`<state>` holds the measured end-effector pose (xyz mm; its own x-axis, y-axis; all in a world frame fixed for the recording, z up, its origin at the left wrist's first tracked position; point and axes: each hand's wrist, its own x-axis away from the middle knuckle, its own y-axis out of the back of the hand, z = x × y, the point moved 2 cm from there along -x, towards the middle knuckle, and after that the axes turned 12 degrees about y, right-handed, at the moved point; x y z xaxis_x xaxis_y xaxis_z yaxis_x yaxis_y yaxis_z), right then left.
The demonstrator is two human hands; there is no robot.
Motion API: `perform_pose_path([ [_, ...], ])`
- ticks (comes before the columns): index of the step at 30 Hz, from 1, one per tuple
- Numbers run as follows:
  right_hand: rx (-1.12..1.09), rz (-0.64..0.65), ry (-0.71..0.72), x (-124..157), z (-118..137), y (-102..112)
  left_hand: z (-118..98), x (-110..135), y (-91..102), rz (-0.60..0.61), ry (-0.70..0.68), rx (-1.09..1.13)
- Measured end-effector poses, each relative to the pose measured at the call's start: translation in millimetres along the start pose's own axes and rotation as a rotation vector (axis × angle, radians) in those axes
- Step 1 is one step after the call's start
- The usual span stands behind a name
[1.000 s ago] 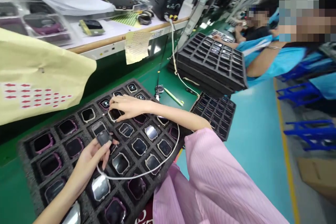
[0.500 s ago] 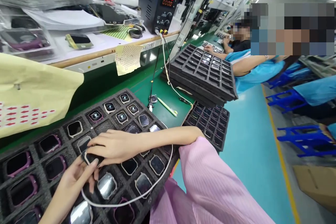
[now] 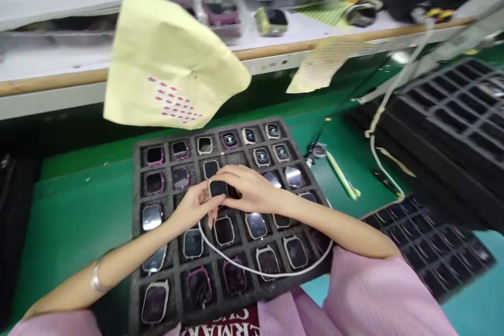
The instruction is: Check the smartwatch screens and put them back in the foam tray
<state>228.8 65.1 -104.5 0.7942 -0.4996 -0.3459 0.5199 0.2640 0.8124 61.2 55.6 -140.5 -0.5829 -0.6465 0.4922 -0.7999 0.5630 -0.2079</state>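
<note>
A smartwatch (image 3: pixel 218 189) without a strap, dark-screened and pale-rimmed, is held over the middle of a black foam tray (image 3: pixel 137 252). My left hand (image 3: pixel 193 205) is closed on its left and lower edge, thumb along the front. From the right, my right hand (image 3: pixel 252 187) curls its fingers round the watch's upper and right side. A white cable (image 3: pixel 271 275) loops across the tray and passes up under my left fingers; its end is hidden. Watch cases with purple or pale rims fill most tray pockets, and several at the far right show lit watch faces.
Right of the tray lie a light green pen (image 3: pixel 340 174) and a small round object (image 3: pixel 318 150). Stacked black trays (image 3: pixel 429 136) stand further right, above another filled tray (image 3: pixel 437 252). A yellow paper sheet (image 3: pixel 173 63) hangs from the shelf edge (image 3: pixel 271 51) ahead.
The view has swung left and down, bringing the whole tray into the middle; the power supply and co-workers are out of sight. Both hands keep hold of the watch.
</note>
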Motion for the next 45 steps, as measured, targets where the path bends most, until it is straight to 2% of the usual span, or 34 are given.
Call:
perform_pose_path([
  [12,-0.084,-0.146,-0.008,2.5,-3.0,-14.1,3.9,1.8,6.9,0.024,-0.011,0.006],
  [24,-0.167,-0.162,-0.032,5.1,-6.1,-14.0,5.2,1.9,7.9,0.054,0.013,-0.004],
  [32,-0.137,-0.148,-0.031,5.1,-3.8,-12.9,5.4,2.0,7.4,0.047,-0.002,-0.037],
  [39,-0.024,-0.09,-0.013,7.2,-5.6,-13.0,3.7,1.4,7.9,0.042,0.021,-0.037],
  [45,-0.018,-0.105,-0.024,7.2,-5.7,-14.0,4.2,-0.1,8.0,0.058,0.001,-0.044],
])
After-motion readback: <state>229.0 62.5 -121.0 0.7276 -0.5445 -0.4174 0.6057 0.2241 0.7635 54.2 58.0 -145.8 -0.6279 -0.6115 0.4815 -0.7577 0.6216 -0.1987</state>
